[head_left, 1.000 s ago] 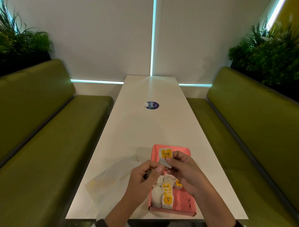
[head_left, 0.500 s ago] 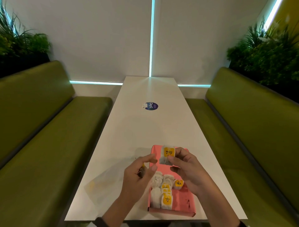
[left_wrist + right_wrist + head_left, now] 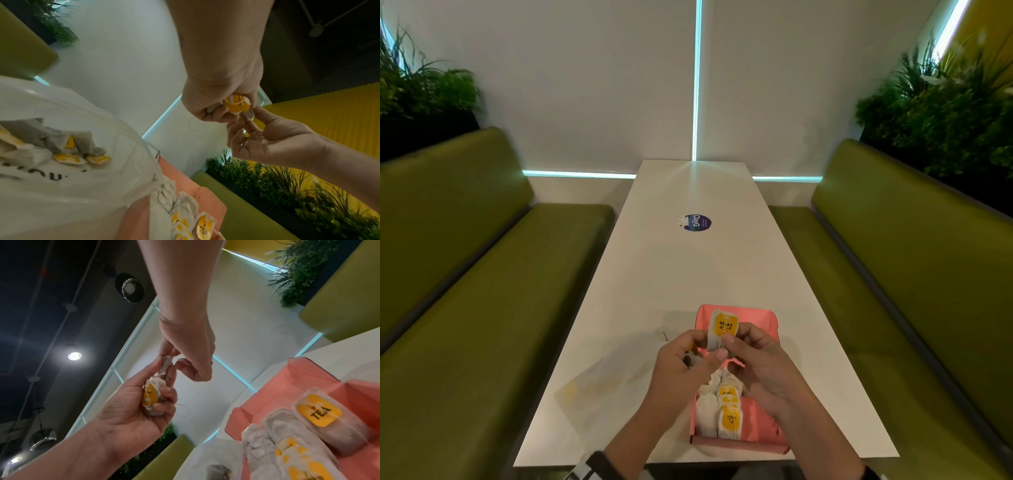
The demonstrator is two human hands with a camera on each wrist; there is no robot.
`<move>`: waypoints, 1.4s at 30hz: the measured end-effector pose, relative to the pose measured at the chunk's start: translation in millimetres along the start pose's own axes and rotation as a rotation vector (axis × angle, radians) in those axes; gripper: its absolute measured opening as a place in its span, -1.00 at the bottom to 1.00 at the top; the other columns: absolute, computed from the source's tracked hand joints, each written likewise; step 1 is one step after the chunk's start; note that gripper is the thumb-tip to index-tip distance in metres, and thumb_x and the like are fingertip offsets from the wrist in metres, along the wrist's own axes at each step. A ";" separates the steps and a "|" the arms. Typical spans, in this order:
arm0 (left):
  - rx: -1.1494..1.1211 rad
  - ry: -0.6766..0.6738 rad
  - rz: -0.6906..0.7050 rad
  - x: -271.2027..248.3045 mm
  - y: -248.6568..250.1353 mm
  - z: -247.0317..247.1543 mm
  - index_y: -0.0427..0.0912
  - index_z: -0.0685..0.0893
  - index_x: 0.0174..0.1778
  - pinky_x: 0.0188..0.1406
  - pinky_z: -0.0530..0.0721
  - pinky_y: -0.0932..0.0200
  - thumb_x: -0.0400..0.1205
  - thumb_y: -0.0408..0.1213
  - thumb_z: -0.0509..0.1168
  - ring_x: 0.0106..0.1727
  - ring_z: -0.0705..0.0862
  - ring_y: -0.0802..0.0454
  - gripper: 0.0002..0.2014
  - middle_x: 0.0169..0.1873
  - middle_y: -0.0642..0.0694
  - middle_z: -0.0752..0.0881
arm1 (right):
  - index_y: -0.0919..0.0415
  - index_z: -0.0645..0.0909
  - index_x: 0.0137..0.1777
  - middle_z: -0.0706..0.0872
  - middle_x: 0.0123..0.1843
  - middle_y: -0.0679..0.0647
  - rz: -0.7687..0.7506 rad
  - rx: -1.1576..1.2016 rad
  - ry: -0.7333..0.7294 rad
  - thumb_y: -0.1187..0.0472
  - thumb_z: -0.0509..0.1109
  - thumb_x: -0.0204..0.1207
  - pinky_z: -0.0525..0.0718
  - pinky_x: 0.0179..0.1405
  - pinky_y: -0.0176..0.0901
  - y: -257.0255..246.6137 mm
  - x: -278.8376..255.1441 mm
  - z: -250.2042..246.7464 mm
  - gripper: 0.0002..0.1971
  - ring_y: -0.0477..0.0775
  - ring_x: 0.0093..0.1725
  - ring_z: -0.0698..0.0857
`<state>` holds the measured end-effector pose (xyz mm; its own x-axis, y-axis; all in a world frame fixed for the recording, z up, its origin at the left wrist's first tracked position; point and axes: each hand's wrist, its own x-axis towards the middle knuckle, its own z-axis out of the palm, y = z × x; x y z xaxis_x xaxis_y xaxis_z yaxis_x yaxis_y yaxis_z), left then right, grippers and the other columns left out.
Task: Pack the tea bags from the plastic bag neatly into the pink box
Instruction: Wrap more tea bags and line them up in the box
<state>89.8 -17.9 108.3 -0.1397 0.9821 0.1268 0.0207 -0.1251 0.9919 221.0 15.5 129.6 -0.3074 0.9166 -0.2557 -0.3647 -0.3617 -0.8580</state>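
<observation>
A tea bag [image 3: 724,329] with a yellow RELAX label stands upright over the far half of the pink box [image 3: 758,317]. My left hand [image 3: 688,363] and right hand [image 3: 760,363] both pinch its lower edge. In the right wrist view my left hand [image 3: 133,402] also curls its lower fingers round a second yellow-label tea bag [image 3: 151,395], while my right hand [image 3: 191,356] pinches the grey bag [image 3: 165,365] above it. Several tea bags [image 3: 722,407] stand in rows in the box's near left part. The plastic bag [image 3: 602,387] lies left of the box with several tea bags [image 3: 68,151] inside.
The long white table [image 3: 688,267] carries a round blue sticker [image 3: 697,222] further back. Green benches [image 3: 482,308] run along both sides, with plants behind them. The box sits close to the table's near edge.
My left hand has moved back in from the left and now pinches the RELAX tea bag beside my right fingers. The bag stays over the far half of the box.
</observation>
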 end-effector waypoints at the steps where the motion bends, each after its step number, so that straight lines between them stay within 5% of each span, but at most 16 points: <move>1: -0.031 -0.018 -0.041 0.4 0.4 -0.6 -0.04 0.73 -0.09 -0.42 0.56 0.42 0.49 -0.34 0.44 -0.41 0.63 0.29 -0.87 -0.39 0.18 0.74 | 0.30 0.65 -0.20 0.72 -0.30 0.18 -0.002 0.003 -0.002 0.31 0.48 0.19 0.59 -0.27 -0.20 1.5 0.6 -0.7 -0.82 0.06 -0.27 0.64; 6: -0.067 -0.096 -0.123 2.2 3.7 -5.9 -0.18 0.72 -0.14 -0.54 0.48 0.43 0.46 -0.38 0.47 -0.47 0.58 0.30 -0.90 -0.45 0.10 0.68 | 0.30 0.63 -0.11 0.76 -0.31 0.08 -0.057 -0.154 -0.039 0.41 0.48 0.30 0.64 -0.38 -0.29 -4.4 -3.1 -3.2 -0.83 -0.06 -0.36 0.71; 10: 0.065 -0.075 -0.114 4.7 -3.4 -7.9 -0.14 0.76 -0.14 -0.36 0.57 0.40 0.41 -0.21 0.53 -0.37 0.60 0.32 -0.83 -0.40 0.13 0.70 | -0.05 0.59 0.14 0.74 -0.09 -0.11 -0.205 -0.681 -0.067 0.36 0.60 0.28 0.66 -0.14 -0.33 -13.9 -3.5 -14.9 -0.52 -0.14 -0.10 0.69; 14: 0.206 -0.116 -0.152 5.1 -16.0 -6.9 -0.04 0.73 -0.12 -0.36 0.57 0.42 0.40 -0.19 0.55 -0.36 0.60 0.34 -0.81 -0.32 0.08 0.71 | 0.03 0.64 -0.16 0.72 -0.22 -0.01 -0.346 -1.067 -0.065 0.33 0.55 0.32 0.52 -0.25 -0.46 -19.3 0.7 -19.3 -0.78 -0.25 -0.30 0.57; 16: 0.300 -0.117 -0.208 4.9 -23.7 -8.4 0.03 0.67 -0.02 -0.38 0.58 0.42 0.38 -0.17 0.57 -0.38 0.60 0.34 -0.70 -0.26 0.06 0.72 | -0.06 0.55 -0.28 0.68 -0.30 -0.04 -0.355 -1.210 -0.035 0.28 0.54 0.34 0.46 -0.30 -0.42 -18.7 6.1 -26.3 -0.75 -0.19 -0.35 0.52; 19: 0.503 -0.204 -0.298 3.1 -33.5 -11.9 0.04 0.61 -0.02 -0.27 0.63 0.30 0.39 -0.09 0.55 -0.28 0.63 0.21 -0.68 -0.20 0.09 0.70 | -0.05 0.46 -0.27 0.56 -0.35 -0.14 -0.269 -1.390 0.029 0.24 0.48 0.41 0.43 -0.32 -0.32 -11.3 15.9 -41.7 -0.76 -0.08 -0.30 0.52; 22: 0.860 -0.371 -0.248 -4.9 -38.7 -10.8 0.06 0.61 0.03 -0.08 0.60 0.28 0.50 -0.05 0.43 -0.10 0.65 0.15 -0.77 -0.11 0.10 0.69 | -0.06 0.34 -0.28 0.56 -0.23 -0.02 -0.120 -1.579 0.072 0.36 0.26 0.43 0.43 -0.27 -0.15 3.8 26.5 -58.2 -0.73 0.09 -0.14 0.55; 26: 1.052 -0.456 -0.186 -15.4 -49.5 -4.9 0.09 0.65 0.13 -0.03 0.48 0.34 0.55 -0.09 0.34 0.07 0.66 0.13 -0.77 0.05 0.07 0.73 | -0.01 0.30 -0.33 0.50 -0.26 -0.03 0.039 -1.702 0.022 0.34 0.19 0.47 0.41 -0.35 -0.24 22.0 29.1 -71.7 -0.75 0.05 -0.18 0.54; 29: 1.136 -0.525 -0.190 -19.4 -59.0 -3.3 0.05 0.68 0.15 0.08 0.52 0.28 0.57 -0.03 0.33 0.13 0.65 0.07 -0.74 0.11 0.02 0.71 | -0.05 0.30 -0.37 0.51 -0.21 -0.05 0.089 -1.760 0.006 0.31 0.16 0.51 0.57 -0.12 -0.18 37.6 31.3 -75.9 -0.71 0.07 -0.07 0.62; 32: 1.181 -0.566 -0.198 -21.0 -63.7 -2.4 0.01 0.71 0.10 0.07 0.54 0.20 0.55 -0.01 0.34 0.15 0.65 0.00 -0.74 0.11 -0.04 0.69 | 0.01 0.52 -0.15 0.63 -0.09 -0.04 0.039 -1.732 0.086 0.19 0.22 0.49 0.65 -0.03 -0.14 51.0 32.4 -72.0 -0.92 0.04 -0.01 0.65; 35: 1.170 -0.559 -0.183 -20.3 -66.5 -3.6 0.01 0.74 0.06 -0.02 0.48 0.27 0.57 -0.04 0.32 0.13 0.65 0.02 -0.78 0.09 -0.01 0.70 | -0.04 0.63 0.12 0.64 0.11 0.01 0.000 -1.700 0.184 0.14 0.26 0.51 0.63 0.04 -0.14 61.4 33.0 -68.4 -0.77 0.04 0.15 0.60; 39: 1.161 -0.570 -0.166 -19.1 -67.1 -3.3 0.02 0.75 0.07 0.00 0.50 0.27 0.59 -0.08 0.29 0.12 0.65 0.04 -0.79 0.07 0.01 0.73 | 0.01 0.57 0.29 0.50 0.37 0.00 -0.061 -1.682 0.289 0.19 0.23 0.58 0.58 0.16 -0.18 63.4 34.2 -68.1 -0.70 0.04 0.35 0.47; 42: 1.163 -0.580 -0.180 -18.2 -66.5 -2.6 0.01 0.75 0.08 0.05 0.54 0.23 0.59 -0.08 0.29 0.11 0.65 0.05 -0.78 0.07 0.01 0.74 | 0.09 0.41 0.35 0.49 0.34 0.03 -0.103 -1.651 0.338 0.24 0.27 0.55 0.60 0.05 -0.23 63.2 33.2 -68.4 -0.63 0.03 0.24 0.53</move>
<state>88.4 -27.9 40.0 0.2074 0.9261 -0.3151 0.9236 -0.0792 0.3751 247.9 34.7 36.4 -0.0745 0.9953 -0.0622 0.9404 0.0494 -0.3365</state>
